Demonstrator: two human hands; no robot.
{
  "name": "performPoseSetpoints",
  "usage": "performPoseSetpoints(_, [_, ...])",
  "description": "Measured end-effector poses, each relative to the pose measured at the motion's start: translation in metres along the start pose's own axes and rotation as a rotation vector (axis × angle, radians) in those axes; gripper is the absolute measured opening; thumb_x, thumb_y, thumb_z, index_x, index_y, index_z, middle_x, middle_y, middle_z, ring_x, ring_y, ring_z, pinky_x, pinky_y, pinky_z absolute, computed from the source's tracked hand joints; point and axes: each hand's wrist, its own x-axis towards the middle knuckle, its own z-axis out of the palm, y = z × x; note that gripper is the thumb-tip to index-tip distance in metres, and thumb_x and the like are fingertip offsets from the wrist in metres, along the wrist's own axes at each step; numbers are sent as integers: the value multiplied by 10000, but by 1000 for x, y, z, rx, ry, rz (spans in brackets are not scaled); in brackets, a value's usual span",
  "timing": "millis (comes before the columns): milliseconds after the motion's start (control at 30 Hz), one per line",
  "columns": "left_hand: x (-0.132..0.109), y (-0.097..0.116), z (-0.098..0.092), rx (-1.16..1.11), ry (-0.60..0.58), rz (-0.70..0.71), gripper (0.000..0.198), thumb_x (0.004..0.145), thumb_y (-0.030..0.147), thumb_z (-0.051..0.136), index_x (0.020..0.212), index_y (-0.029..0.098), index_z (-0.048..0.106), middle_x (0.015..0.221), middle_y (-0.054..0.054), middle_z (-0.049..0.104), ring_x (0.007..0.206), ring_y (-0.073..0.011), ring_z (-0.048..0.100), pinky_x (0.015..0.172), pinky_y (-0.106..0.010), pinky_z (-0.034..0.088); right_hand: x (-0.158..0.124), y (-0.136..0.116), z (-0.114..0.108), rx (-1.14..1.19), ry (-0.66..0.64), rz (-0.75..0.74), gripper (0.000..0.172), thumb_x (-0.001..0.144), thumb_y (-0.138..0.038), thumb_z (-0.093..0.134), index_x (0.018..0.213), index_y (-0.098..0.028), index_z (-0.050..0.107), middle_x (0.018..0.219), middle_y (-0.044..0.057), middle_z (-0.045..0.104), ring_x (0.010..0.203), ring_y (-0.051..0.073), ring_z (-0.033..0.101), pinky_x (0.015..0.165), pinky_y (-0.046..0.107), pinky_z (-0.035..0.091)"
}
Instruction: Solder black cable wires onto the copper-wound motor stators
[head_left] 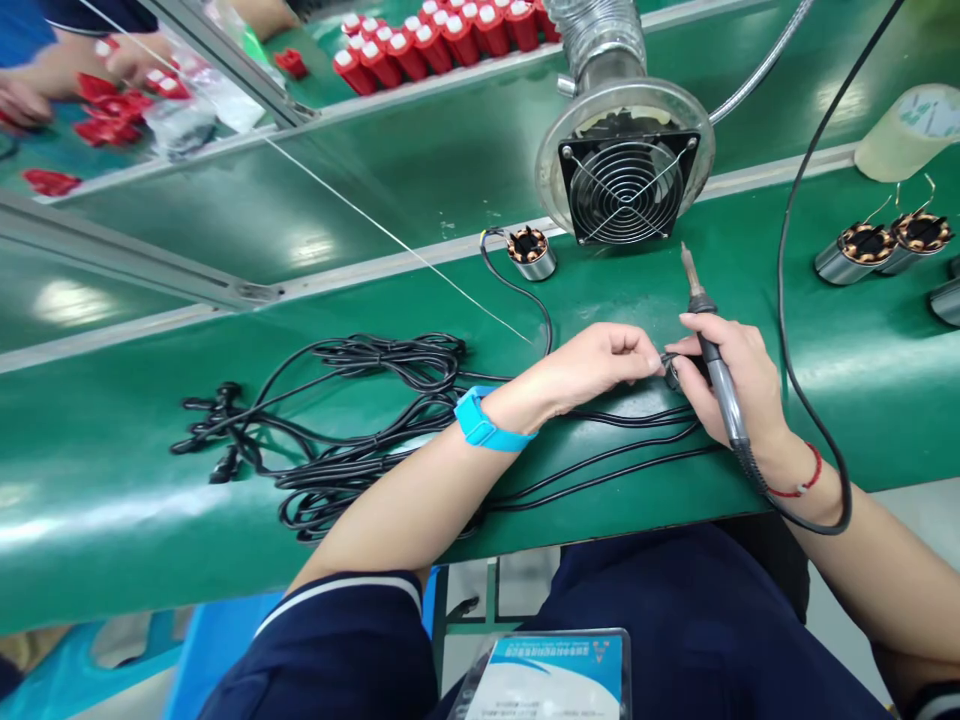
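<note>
Left hand [600, 365] is closed to a fine pinch, thumb and forefinger nipped on the cable end [670, 362]. Right hand [739, 385] is wrapped round the soldering iron [712, 355], held like a pen with its tip pointing up and away, towards the extractor fan [626, 185]. The right fingertips also meet that cable end. I can't make out the small dark piece between the two hands.

The risk I see is that both sets of fingers crowd one tiny spot on the table [150, 500] with a hot tool held in the same fist. If the wrist rolls, I reckon the shaft could brush the left knuckles or the cable jacket and scorch it.

The iron's cord [787, 300] loops wide off the table edge and back over the top. A snag there could jerk the tip.

The thin solder wire [390, 235] runs diagonally in from the far left and ends just short of the left hand, so it could easily be knocked.

To the left, the cable bundle [352, 420] sprawls under the left forearm, by the blue wrist strap [484, 425]. A drag of the arm might pull the pinched end loose.

One stator [531, 250] sits by the fan, with its lead curling towards the hands. Two more stators [855, 250] lie well off to the right, near a tape roll [911, 125]. Across the conveyor are rows of red parts [450, 35] and a co-worker's hand [135, 55], clear of mine.
</note>
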Motion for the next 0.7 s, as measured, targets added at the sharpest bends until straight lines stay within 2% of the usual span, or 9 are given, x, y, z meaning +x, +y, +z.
performPoseSetpoints(100, [2,-2,5,148,13,61,215,742,280,625,617,145,513,582,48,462,572,-73,386,586,-226,312,0,2,1,6,0,34,386,868,-182,571,1224,-296,479,889,0,728,824,213,649,763,383,490])
performPoseSetpoints(233, [5,3,-7,479,238,173,177,807,262,538,672,148,540,588,54,449,597,-87,384,604,-231,308,-2,7,-1,91,7,132,388,890,-220,540,1270,-248,468,994,27,718,943,207,646,870,406,501])
performPoseSetpoints(333, [8,8,-34,644,425,186,174,820,259,519,692,145,550,623,40,497,621,-94,429,634,-236,345,-4,15,-6,147,44,217,394,890,-233,534,1279,-212,473,1046,48,698,1014,205,626,948,422,482])
performPoseSetpoints(400, [9,9,-57,757,585,124,181,847,263,479,741,139,557,699,18,551,664,-95,476,664,-228,377,-6,20,-8,181,61,272,386,885,-238,536,1268,-225,485,1044,54,692,1028,213,620,965,437,474])
performPoseSetpoints(500, [9,8,-87,940,769,7,314,927,324,355,1050,120,560,945,-44,629,804,-110,549,723,-218,411,-8,25,-7,230,72,305,378,888,-228,521,1263,-246,487,1036,69,684,1019,230,624,951,460,480])
performPoseSetpoints(567, [10,9,-100,1012,758,-39,443,937,421,355,1247,133,485,1082,-76,635,875,-136,580,740,-230,421,-8,25,-4,231,84,281,378,883,-206,510,1259,-238,485,1030,76,680,979,231,635,912,454,503])
performPoseSetpoints(700, [24,15,-113,1164,614,-222,595,840,566,477,1255,141,517,1023,-116,691,826,-229,643,664,-277,427,-6,21,2,179,105,211,400,858,-135,471,1248,-228,479,1015,53,679,952,186,641,864,364,539])
